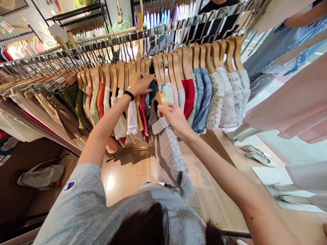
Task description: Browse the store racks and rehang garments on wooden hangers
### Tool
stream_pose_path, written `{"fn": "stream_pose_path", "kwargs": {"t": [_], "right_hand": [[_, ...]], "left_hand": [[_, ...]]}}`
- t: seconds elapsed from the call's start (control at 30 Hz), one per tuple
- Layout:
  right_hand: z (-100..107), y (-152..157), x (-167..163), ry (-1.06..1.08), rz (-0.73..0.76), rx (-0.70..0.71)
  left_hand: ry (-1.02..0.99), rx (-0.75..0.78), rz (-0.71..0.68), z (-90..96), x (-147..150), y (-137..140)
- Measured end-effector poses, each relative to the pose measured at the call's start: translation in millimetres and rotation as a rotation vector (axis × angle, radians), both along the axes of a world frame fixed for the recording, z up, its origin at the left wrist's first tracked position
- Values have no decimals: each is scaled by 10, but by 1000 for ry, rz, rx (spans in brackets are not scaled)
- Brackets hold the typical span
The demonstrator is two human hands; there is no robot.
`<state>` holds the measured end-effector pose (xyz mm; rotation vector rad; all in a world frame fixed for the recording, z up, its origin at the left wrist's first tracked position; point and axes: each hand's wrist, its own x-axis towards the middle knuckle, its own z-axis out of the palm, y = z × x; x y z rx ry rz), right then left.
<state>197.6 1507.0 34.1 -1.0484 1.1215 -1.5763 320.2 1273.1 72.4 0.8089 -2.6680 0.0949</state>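
Note:
My right hand [177, 119] is closed round the shoulder of a wooden hanger [161, 98]. From that hanger hangs a grey plaid shirt [168, 148], drawn out in front of the other clothes, its lower end curling near my body. Up at the row of garments, my left hand [143, 85] has its fingers stretched out and slightly apart against the neighbouring hangers. Below it hang a red patterned garment [143, 114] and a striped white one [132, 117]. The metal hook of the held hanger stands upright, in front of the rail [189, 25].
Trousers [48, 115] fill the rack's left part. A red garment [188, 97], blue denim [203, 98] and floral clothes [216, 98] hang at right. A pale bag [42, 175] lies low left. Shoes [258, 156] and a pink skirt [288, 105] are at right. Behind the rail stands a person in black [219, 5].

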Motion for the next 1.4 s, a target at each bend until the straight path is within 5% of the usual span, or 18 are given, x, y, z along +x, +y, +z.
{"fn": "stream_pose_path", "kwargs": {"t": [0.33,0.6,0.8,0.9,1.1,1.4], "right_hand": [[-288,5,29,91,-96,-43],[-235,152,-78,126,-177,105],[-174,143,-117,109,-191,152],[-126,167,-109,96,-204,184],[-135,158,-106,131,-186,170],[-177,194,-128,145,-175,135]], "left_hand": [[44,-162,89,-215,146,304],[16,-217,421,-164,224,703],[397,-186,889,-146,1134,765],[461,-144,1003,-204,1592,754],[374,-52,920,-392,1745,780],[484,34,685,-345,2030,769]]}}
